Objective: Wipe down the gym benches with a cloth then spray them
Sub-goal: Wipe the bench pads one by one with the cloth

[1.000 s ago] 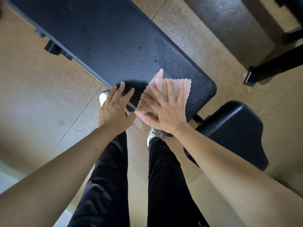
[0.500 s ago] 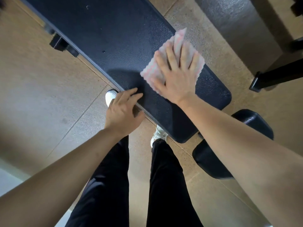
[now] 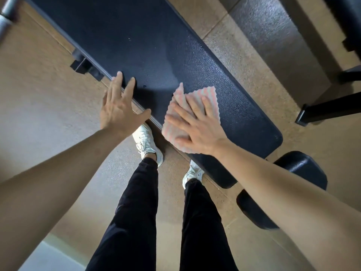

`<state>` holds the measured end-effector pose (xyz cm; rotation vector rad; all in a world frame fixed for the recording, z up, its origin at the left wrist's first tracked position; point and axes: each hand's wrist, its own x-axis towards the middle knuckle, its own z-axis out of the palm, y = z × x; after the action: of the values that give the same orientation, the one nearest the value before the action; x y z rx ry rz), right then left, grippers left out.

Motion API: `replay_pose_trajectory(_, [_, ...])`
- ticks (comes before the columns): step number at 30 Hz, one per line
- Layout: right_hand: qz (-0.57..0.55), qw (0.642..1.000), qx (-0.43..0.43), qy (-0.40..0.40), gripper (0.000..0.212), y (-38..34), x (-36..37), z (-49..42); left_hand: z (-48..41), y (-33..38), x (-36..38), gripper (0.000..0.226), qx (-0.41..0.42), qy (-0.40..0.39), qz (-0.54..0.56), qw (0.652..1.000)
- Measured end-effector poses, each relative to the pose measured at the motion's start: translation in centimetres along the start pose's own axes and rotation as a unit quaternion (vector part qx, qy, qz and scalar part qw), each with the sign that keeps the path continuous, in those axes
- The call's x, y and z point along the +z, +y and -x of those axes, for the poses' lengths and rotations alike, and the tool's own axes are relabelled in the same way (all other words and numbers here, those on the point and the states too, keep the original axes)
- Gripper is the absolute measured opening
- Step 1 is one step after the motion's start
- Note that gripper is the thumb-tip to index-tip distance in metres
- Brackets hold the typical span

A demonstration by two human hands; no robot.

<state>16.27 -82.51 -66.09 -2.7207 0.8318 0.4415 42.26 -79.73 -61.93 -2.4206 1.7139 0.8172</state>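
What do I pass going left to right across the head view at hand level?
left hand at the near edge of the bench → striped cloth, with the right hand pressed flat on it → black frame bar at far right.

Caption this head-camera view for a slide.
Right hand presses a striped cloth on the bench; left hand spread at its edge.

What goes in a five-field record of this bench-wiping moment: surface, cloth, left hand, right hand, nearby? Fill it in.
surface: dark textured bench pad
cloth: pink-and-white striped, flat at the pad's near edge
left hand: fingers straight, tips on the pad's edge
right hand: flat, pressing the cloth
nearby: smaller dark pad; white shoes; tan floor
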Motion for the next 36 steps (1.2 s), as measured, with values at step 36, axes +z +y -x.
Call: replay_pose_trajectory(36, [-0.033, 0.978, 0.206, 0.009, 0.072, 0.5, -7.1, -18.8, -7.0, -10.4, -6.4, 0.053, 0.079, 0.058, 0.136, 0.986])
